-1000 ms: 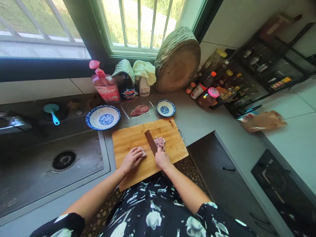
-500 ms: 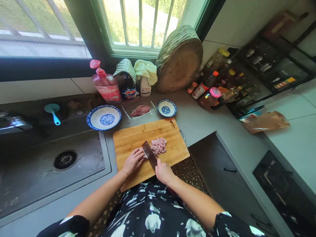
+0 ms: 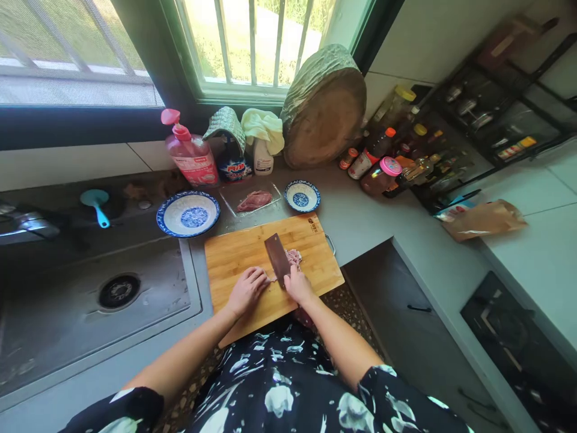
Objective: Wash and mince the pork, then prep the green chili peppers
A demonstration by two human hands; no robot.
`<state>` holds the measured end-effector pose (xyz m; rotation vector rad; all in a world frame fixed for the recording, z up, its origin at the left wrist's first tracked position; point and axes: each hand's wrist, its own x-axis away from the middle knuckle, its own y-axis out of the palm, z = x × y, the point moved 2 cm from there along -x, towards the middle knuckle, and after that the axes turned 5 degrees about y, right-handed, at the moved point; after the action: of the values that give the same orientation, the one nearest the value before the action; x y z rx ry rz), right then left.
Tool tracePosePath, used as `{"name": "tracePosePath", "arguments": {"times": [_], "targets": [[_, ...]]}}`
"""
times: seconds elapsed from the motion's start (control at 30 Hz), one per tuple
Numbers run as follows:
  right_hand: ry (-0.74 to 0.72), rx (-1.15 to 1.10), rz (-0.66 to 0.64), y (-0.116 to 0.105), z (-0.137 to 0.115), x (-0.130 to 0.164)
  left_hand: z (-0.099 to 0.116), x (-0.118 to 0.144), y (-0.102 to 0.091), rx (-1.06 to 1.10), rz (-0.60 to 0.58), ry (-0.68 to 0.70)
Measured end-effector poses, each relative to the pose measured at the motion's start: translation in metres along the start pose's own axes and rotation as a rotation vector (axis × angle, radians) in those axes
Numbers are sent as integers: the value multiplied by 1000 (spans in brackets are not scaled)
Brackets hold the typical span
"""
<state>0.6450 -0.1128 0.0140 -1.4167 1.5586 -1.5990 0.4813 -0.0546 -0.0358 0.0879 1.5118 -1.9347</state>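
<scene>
The right hand [image 3: 298, 286] is closed around the handle of a cleaver [image 3: 277, 260], whose broad dark blade now stands further up the wooden cutting board [image 3: 234, 255] than half a second ago, when it lay low and slanted near the board's near edge. The blade now rests against the left side of the small heap of chopped meat [image 3: 294, 257] and hides part of it; earlier the whole heap lay in view to the blade's right. The left hand [image 3: 247, 290] lies knuckles-up on the board just left of the blade, fingers curled down over a small pale scrap, about where it was before; how firmly it presses I cannot tell. Behind the board, the uncut slab of meat [image 3: 255, 200] lies between the large blue-patterned plate [image 3: 188, 214] and the small bowl [image 3: 302, 196], unchanged.
</scene>
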Motion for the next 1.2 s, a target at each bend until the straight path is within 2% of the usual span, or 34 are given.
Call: {"name": "tracePosePath", "arguments": {"times": [0.1, 0.2, 0.33, 0.47, 0.6, 0.7, 0.8, 0.87, 0.93, 1.07, 1.13, 1.2], "targets": [[-17, 29, -8, -10, 5, 4, 6, -15, -4, -21, -75, -26], [-60, 41, 21, -11, -4, 14, 6, -14, -9, -13, -77, -34], [-78, 77, 56, 4, -18, 27, 2, 3, -10, 7, -34, -19], [-83, 115, 71, 23, -33, 25, -1, 14, -7, 53, 32, -41], [-93, 116, 71, 21, -33, 14, -6, 17, -8, 124, 24, -25], [-51, 122, 51, 9, -16, 8, -10, 17, -10, 176, 110, -109], [-7, 124, 33, -1, 2, 7, -13, 15, -9, 216, 260, -282], [-26, 120, 23, -4, 7, 6, -11, 13, -7, 238, 318, -369], [-32, 112, 18, -5, 7, 6, -7, 7, -5, 250, 246, -305], [-32, 109, 43, -6, 5, 6, 1, 3, -4, 140, -118, 37], [-46, 117, 48, -7, 3, 9, -3, 6, -9, 58, -157, 59], [-64, 118, 52, -8, -1, 15, -8, 10, -15, 23, -124, 50]]}}
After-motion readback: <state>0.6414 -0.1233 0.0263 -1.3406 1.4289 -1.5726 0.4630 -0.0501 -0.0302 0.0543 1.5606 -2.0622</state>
